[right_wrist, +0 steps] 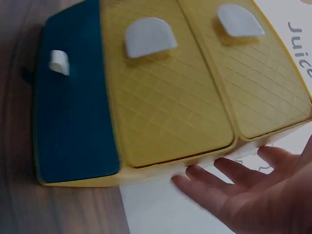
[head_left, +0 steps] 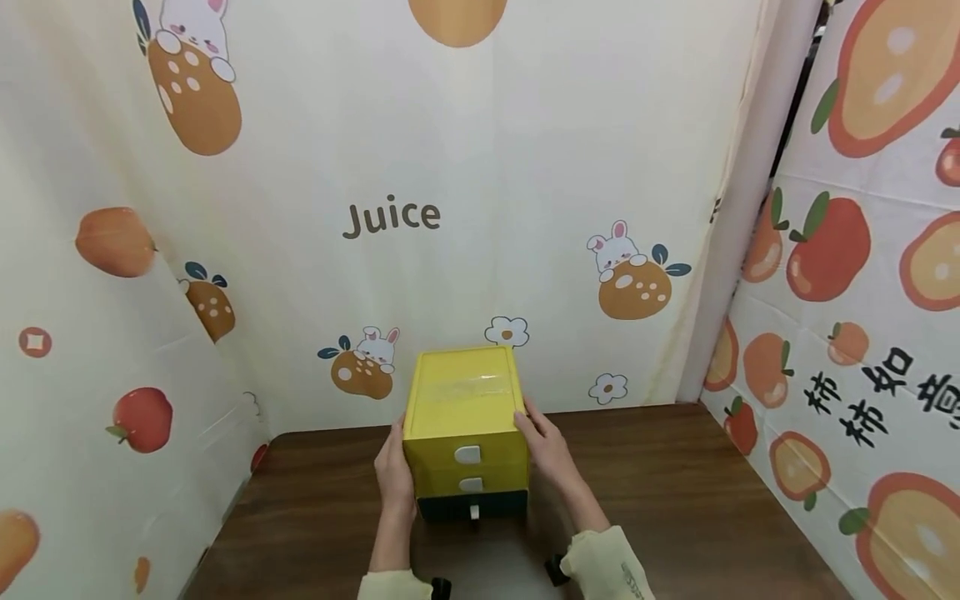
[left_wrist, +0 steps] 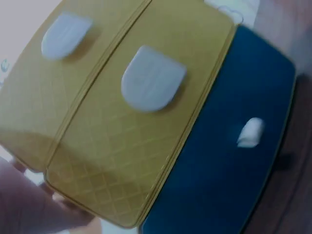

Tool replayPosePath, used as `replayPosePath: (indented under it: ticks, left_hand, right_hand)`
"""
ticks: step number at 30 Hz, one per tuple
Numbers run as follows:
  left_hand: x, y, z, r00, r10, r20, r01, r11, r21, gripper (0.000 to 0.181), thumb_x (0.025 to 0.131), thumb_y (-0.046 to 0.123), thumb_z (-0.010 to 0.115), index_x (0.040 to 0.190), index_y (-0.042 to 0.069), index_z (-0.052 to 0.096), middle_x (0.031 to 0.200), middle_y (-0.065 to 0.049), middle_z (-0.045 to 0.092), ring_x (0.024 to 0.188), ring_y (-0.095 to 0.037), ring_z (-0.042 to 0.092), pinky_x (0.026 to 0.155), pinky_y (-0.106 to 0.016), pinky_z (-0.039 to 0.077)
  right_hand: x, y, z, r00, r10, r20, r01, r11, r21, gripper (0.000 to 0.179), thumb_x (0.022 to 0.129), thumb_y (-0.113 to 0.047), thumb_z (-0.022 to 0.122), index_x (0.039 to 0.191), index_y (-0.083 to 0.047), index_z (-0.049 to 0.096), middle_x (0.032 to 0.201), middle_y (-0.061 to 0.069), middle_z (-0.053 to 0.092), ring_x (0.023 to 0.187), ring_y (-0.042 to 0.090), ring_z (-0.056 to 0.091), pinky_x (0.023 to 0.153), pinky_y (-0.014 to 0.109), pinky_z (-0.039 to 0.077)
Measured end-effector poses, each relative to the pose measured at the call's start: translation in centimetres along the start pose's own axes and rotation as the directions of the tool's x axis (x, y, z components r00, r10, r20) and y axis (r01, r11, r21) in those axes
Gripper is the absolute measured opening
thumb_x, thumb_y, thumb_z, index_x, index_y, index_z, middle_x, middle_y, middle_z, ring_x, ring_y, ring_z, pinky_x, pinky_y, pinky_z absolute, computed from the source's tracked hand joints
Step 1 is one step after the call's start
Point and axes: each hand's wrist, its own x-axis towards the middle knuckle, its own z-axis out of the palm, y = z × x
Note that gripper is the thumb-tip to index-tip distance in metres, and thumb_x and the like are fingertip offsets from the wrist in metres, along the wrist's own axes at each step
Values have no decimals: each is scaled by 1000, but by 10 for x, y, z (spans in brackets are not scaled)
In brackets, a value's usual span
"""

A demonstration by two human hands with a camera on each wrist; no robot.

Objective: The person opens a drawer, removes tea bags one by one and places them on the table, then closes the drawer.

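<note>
A small chest of drawers [head_left: 465,392] with a yellow top stands between my hands in the head view. Its two upper drawers are yellow with rounded white pulls, and its bottom drawer [left_wrist: 219,141] is dark teal with a small white knob [right_wrist: 59,62]. All three fronts look closed. My left hand [head_left: 395,471] lies along the chest's left side. Against the right side rests my right hand [head_left: 551,450], its thumb by the top edge. The right wrist view shows extended fingertips touching that side. The left fingers are partly hidden behind the chest.
Beneath is a dark brown wooden table [head_left: 675,475]. A white curtain [head_left: 510,192] with fruit and rabbit prints hangs close behind the chest. More printed cloth [head_left: 810,333] hangs on the right, and another sheet [head_left: 75,333] on the left.
</note>
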Motion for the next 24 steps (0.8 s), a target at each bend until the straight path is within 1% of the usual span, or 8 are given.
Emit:
replayPosePath:
  ticks: [5,7,9,11,13,15,20,24]
  left_hand:
    - [-33,4,10,981,34,-189,-22,998,66,58,99,45,51,143,7,47,141,-13,45,128,-28,43,104,-44,35]
    - [-44,4,18,961,102,-258,-69,989,133,55,96,38,61,136,3,49,130,-16,46,119,-30,46,99,-48,37]
    - [-51,2,26,928,212,-305,-134,957,258,49,91,32,70,125,3,52,118,-16,45,109,-31,48,91,-44,38]
    - [-57,0,35,898,323,-299,-200,905,376,46,86,28,75,116,3,51,110,-14,46,99,-27,48,83,-39,38]
    - [-61,1,43,877,404,-261,-252,849,465,42,82,25,79,108,4,54,103,-12,49,92,-24,48,78,-36,38]
    - [-61,1,48,875,437,-210,-287,815,503,38,81,26,80,103,5,57,97,-8,53,88,-20,51,75,-35,42]
    - [-57,-6,55,890,444,-103,-357,820,448,26,83,25,79,96,9,65,88,-1,63,80,-14,59,69,-36,52]
    - [-55,-13,57,876,472,-102,-401,829,389,27,82,24,80,100,8,67,90,-2,65,79,-15,62,66,-31,53]
  right_hand:
    - [-12,3,6,1000,27,0,-27,1000,0,71,98,-62,36,153,-18,32,141,14,48,107,25,56,90,48,45]
    - [-16,2,6,999,41,0,-41,999,1,72,97,-63,35,153,-17,31,137,14,50,103,24,57,87,47,47]
    - [-19,3,6,999,40,11,-40,999,3,72,98,-63,33,153,-15,31,138,15,49,108,27,56,89,50,46]
    - [-23,5,1,998,43,34,-43,999,6,73,99,-61,31,153,-12,28,140,18,46,114,32,55,91,55,45]
    - [-25,8,-5,997,49,58,-49,999,-11,71,101,-58,29,153,-10,26,144,20,42,122,38,49,94,58,42]
    - [-26,12,-13,995,59,78,-55,997,-52,70,102,-55,30,153,-8,25,148,21,37,131,41,40,99,61,35]
    - [-26,16,-41,994,69,80,-54,983,-176,67,100,-55,39,151,-11,34,147,18,40,134,38,37,103,59,31]
    - [-26,16,-60,997,18,81,1,973,-232,60,99,-49,48,148,-15,39,140,16,48,126,36,47,97,55,40]
